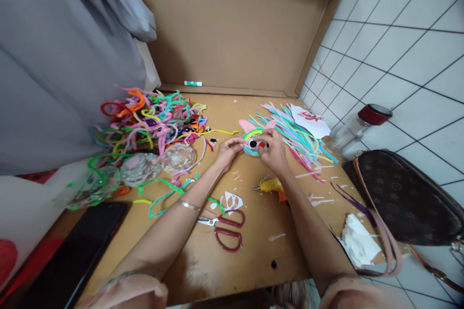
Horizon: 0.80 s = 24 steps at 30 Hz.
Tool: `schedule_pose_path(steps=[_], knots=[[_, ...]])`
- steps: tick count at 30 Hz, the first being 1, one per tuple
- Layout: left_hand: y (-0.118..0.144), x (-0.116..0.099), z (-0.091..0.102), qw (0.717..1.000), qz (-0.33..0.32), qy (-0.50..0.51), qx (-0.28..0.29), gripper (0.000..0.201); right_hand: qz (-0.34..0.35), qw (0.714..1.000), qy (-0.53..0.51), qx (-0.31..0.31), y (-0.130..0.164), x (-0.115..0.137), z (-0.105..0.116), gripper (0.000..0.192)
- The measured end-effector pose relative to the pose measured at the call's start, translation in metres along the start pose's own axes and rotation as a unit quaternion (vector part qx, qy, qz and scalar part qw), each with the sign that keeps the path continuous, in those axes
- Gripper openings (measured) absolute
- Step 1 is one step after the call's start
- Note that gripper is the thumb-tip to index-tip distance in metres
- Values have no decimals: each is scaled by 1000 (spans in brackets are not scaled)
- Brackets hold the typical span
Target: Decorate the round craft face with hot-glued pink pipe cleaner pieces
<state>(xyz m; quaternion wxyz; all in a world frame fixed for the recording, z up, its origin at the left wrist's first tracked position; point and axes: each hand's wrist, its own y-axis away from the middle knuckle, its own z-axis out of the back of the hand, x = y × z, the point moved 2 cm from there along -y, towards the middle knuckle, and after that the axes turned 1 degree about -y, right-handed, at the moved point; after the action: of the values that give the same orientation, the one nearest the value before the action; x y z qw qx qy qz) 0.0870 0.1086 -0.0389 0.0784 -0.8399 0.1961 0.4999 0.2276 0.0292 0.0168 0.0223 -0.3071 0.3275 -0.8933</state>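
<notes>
A small round craft face (253, 146) wound from blue and yellow pipe cleaners, with pink ears and a black eye, lies on the cardboard surface (253, 231). My left hand (229, 149) pinches its left edge. My right hand (272, 148) presses on its right side, fingers over a small red piece. Both forearms reach in from the bottom edge, and a thin bangle sits on my left wrist.
A tangled heap of coloured pipe cleaners (152, 120) lies left, straight ones (297, 137) right. Red-handled scissors (224, 229), a yellow glue gun (271, 186), paper scraps, a dark phone (79, 251), a brown bag (402, 198), a red-lidded jar (358, 128) and the upright cardboard wall (235, 24) surround them.
</notes>
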Motion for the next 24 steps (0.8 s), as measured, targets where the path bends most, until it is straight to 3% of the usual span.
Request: schedule_pose_path(steps=[11, 24], knots=[[1, -1, -2, 1000, 10, 7, -4, 38, 3, 999, -37, 1, 0, -11, 2, 24], [-1, 1, -2, 1000, 8, 18, -2, 40, -33, 997, -52, -37, -4, -7, 1, 17]])
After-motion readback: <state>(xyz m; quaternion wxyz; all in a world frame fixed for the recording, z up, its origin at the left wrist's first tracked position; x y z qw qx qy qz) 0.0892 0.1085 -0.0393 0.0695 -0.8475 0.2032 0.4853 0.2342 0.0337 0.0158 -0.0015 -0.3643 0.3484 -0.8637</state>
